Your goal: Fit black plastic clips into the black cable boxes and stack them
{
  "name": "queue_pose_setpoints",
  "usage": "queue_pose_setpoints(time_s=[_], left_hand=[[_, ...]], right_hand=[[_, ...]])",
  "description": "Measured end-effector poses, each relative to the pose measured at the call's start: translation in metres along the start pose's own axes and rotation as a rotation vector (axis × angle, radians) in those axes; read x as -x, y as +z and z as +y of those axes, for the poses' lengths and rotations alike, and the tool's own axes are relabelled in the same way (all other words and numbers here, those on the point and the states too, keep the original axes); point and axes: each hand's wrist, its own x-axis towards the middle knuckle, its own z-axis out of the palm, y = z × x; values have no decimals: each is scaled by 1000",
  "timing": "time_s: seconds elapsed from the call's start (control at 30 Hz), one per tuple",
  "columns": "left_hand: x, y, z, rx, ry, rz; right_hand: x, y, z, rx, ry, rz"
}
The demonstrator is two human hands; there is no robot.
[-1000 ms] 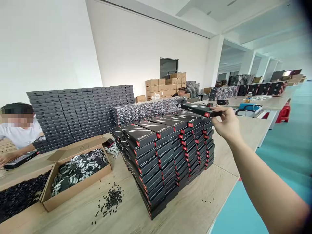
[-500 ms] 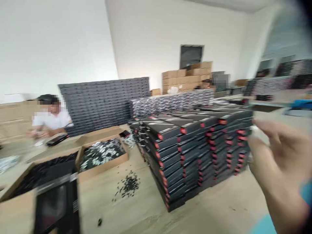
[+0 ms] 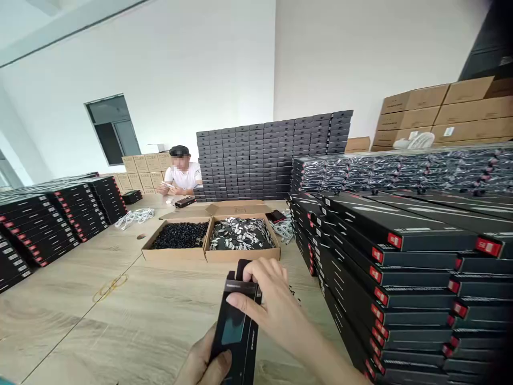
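A narrow black box with a window-like panel on its front is tilted upright before me, low in the middle of the view. My left hand is wrapped round its lower part, thumb across the front. At the upper end, my right hand has its thumb on the front edge and its fingers curled over a raised black flap. Whatever lies inside the box is hidden. Just beyond are two open cartons, one of small black pieces, the other of black-and-white pieces.
Stacked black boxes with red labels rise close on my right; more boxes stand at left. A wall of dark boxes is behind. A person in white sits across the table. Yellow bands and white cables lie at left.
My view has turned left. My right hand has come from beside the right-hand stack to the upper end of the black box, which now appears nearer the middle, with my left hand visible on it.
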Motion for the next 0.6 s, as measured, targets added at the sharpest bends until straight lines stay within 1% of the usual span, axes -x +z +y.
queue_pose_setpoints(time_s=[0.07,0.13,0.2,0.27,0.3,0.37,0.47,0.53,0.6], left_hand=[[-3,-5,-2,16,23,-130],[-6,-8,-5,-6,-14,-226],[-7,-12,-8,-43,-91,-250],[-6,-16,-10,-44,-127,-228],[-5,-18,-10,-5,-151,-242],[0,-21,-10,186,-237,-342],[5,-20,-8,526,-335,-540],[5,-16,-7,601,-337,-598],[1,-10,-11,619,-320,-606]], right_hand=[[2,3,0,-8,5,-34],[6,10,0,-4,13,-56],[9,17,0,-14,27,-95],[8,21,0,-51,72,-155],[7,23,0,-80,97,-183],[2,25,-1,-147,124,-215],[-4,25,-2,-239,58,-224],[-6,23,-3,-262,18,-244],[-4,19,-2,-298,33,-288]])
